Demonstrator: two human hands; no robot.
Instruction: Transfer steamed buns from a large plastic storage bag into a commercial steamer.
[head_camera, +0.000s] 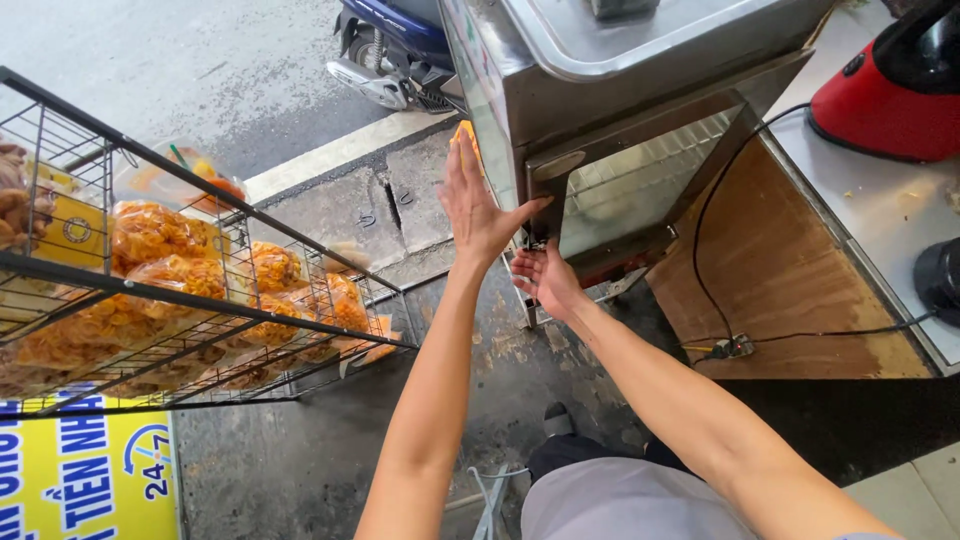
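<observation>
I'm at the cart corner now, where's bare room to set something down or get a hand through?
Bare wooden shelf under the steel counter, though a black cable crosses it. Bare pavement between the wire rack and the cart. Crowded: the cart corner, with left hand and right hand both on it, and the rack, full of snack bags.

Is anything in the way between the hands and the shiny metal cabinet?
Nothing visible is. The left hand lies flat against the metal cabinet at its corner, and the right hand is at its lower edge, beside the glass door.

Left hand (478, 200) flat, fingers extended; right hand (545, 280) palm-up, fingers curled.
</observation>
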